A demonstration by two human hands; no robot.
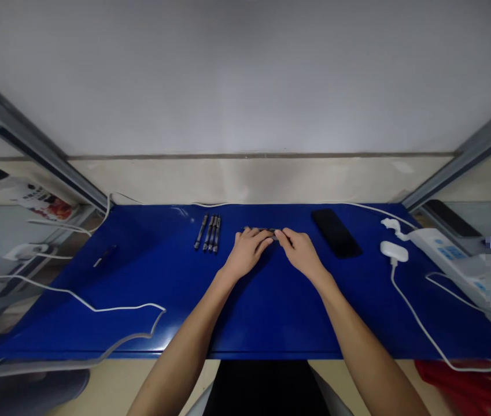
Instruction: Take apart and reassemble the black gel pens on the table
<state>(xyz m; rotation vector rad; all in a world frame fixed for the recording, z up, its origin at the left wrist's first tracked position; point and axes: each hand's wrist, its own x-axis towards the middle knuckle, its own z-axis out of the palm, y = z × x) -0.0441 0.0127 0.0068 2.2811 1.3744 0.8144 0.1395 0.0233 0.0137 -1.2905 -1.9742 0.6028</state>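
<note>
On the blue table (pixel 141 289), both hands meet near the middle, over dark pens (pixel 266 229) lying sideways. My left hand (pixel 247 251) has its fingers closed on the pens from the left, partly hiding them. From the right, my right hand (pixel 297 248) pinches the other end of the pens with thumb and fingers. How many pens are under the hands is hard to tell. Left of my left hand, several dark pens (pixel 211 233) lie side by side pointing away from me, one slightly apart from the others.
A black phone (pixel 336 233) lies right of the hands. Farther right are a white earbud case (pixel 394 251) on a cable and a white power strip (pixel 453 260). A dark pen (pixel 105 255) and a white cable (pixel 115 309) lie at left. A bottle (pixel 32 195) stands beyond.
</note>
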